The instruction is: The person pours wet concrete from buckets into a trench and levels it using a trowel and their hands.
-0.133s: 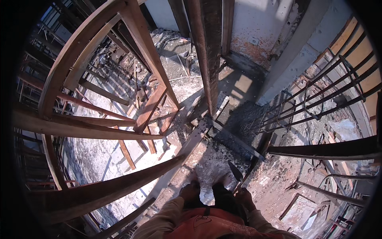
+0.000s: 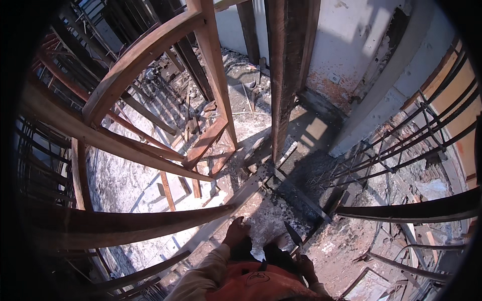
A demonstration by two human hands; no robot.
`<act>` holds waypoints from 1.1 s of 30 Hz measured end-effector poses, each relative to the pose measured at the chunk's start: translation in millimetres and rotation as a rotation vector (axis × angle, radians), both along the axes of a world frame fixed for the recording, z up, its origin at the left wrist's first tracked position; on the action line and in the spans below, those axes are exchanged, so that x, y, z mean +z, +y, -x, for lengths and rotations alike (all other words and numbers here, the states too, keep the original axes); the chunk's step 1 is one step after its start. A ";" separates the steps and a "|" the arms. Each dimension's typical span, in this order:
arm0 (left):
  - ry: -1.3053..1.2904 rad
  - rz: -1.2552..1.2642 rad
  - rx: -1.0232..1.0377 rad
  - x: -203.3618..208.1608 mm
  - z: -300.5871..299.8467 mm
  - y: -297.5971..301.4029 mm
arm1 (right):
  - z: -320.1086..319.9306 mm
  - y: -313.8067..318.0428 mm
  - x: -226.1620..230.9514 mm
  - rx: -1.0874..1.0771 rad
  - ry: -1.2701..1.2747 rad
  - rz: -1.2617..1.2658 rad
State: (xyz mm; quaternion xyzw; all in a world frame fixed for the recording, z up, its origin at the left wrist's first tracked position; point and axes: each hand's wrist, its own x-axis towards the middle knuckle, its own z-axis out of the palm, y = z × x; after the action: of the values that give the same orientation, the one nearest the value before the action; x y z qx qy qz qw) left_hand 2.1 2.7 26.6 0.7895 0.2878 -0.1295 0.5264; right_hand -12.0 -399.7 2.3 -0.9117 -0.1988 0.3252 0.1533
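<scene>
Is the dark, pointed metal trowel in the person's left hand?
No, the dark, pointed metal trowel extends from the right hand, apart from the left hand.

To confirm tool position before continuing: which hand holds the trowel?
The right hand: the dark, pointed trowel extends from it, while the left hand shows no tool.

Your trowel [image 2: 292,233]: metal-looking blade, matt fin. Your shirt [image 2: 236,279]: cloth, matt. Your sleeve [image 2: 207,273]: cloth, creased, matt. Timber frame [image 2: 215,65]: bare wood, fairly smooth. Post [image 2: 287,75]: wood, rough-sawn look. Rebar [image 2: 443,149]: metal, dull. Wall [image 2: 346,37]: ptd., smooth w/ rough flaking patches. Floor [image 2: 118,168]: concrete-like, rough.
</scene>
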 end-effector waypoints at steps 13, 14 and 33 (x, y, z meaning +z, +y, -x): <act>-1.020 -1.545 0.610 389.8 -181.2 124.4 | -135.2 24.8 39.5 -0.081 -0.092 -0.137; -1.062 -1.666 0.763 423.3 -182.8 137.1 | -146.9 21.6 28.7 0.405 -0.410 -0.142; -1.090 -1.215 1.090 519.0 -187.8 307.1 | -344.2 288.6 146.0 -0.317 -0.385 -0.806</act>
State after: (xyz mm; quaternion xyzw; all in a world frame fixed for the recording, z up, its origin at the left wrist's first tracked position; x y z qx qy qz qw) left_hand 189.9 309.8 545.6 0.6365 0.3480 0.6838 0.0788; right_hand 332.2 -111.1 148.3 -0.8423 -0.1926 0.0196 0.5030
